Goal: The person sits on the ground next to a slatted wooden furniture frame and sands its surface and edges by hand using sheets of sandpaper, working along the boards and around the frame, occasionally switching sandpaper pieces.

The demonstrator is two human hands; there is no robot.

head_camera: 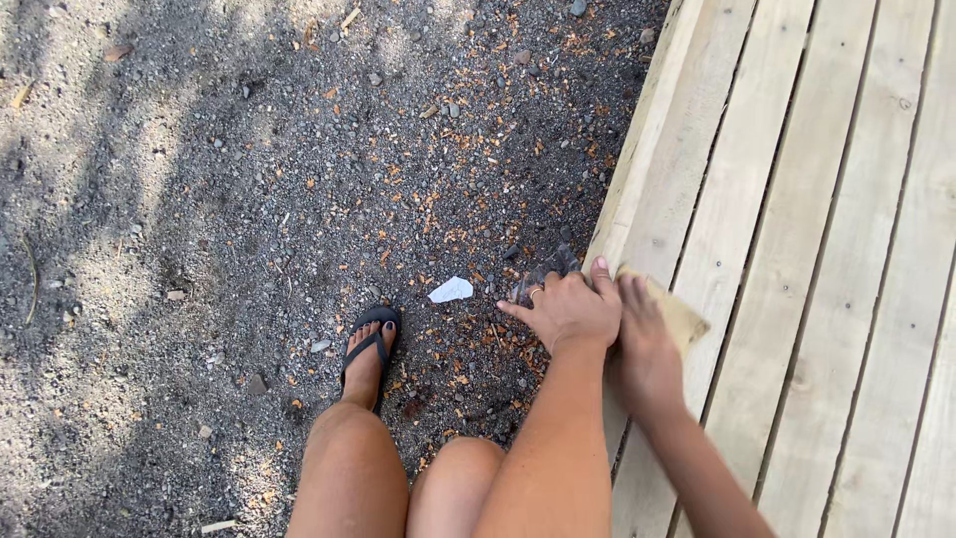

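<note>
My left hand (566, 309) rests at the left edge of a pale wooden plank structure (797, 249), its fingers curled over a dark grey piece (554, 267) at the edge, with a ring on one finger. My right hand (645, 344) lies flat just to the right of it, pressing a tan sheet of sandpaper (682, 317) onto the planks. The two hands touch each other. What exactly the left hand grips is partly hidden.
Dark gravel ground (249, 199) strewn with wood chips lies left of the planks. My foot in a black flip-flop (370, 349) stands there, with a small white scrap (451, 290) beside it. My knees show at the bottom.
</note>
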